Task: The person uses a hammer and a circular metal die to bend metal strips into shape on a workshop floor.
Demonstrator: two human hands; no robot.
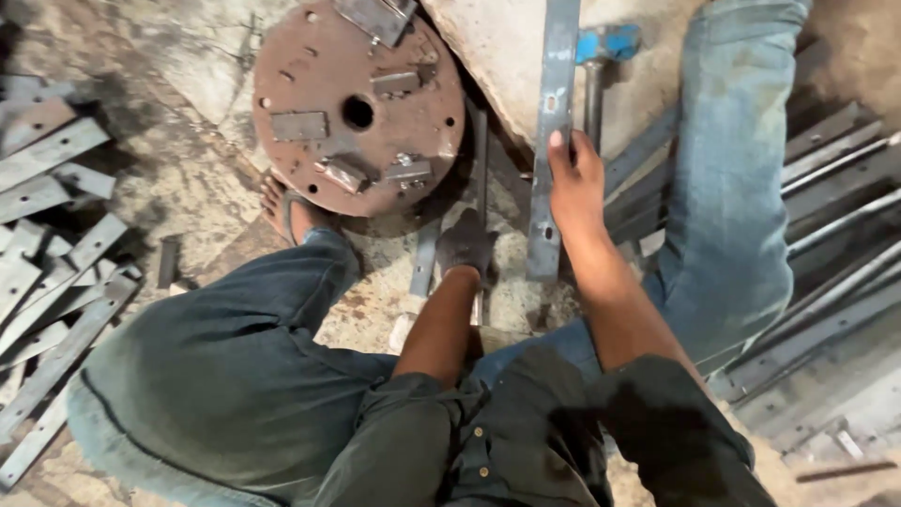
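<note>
Two hands, one flat steel bar, one rusty disc.
We see our right hand [574, 183] clamped on the upright flat bar [552, 113] between the knees; our gloved left hand [466, 246] closes around a thin rod [481, 160] beside the round plate [358, 108], which carries five welded blocks. One blue-headed hammer [601, 56] lies behind.

Looks like a metal workshop to me: flat grey steel bars [56, 282] piled on the dusty concrete floor [188, 188], plus a rusty round steel plate [357, 108].
</note>
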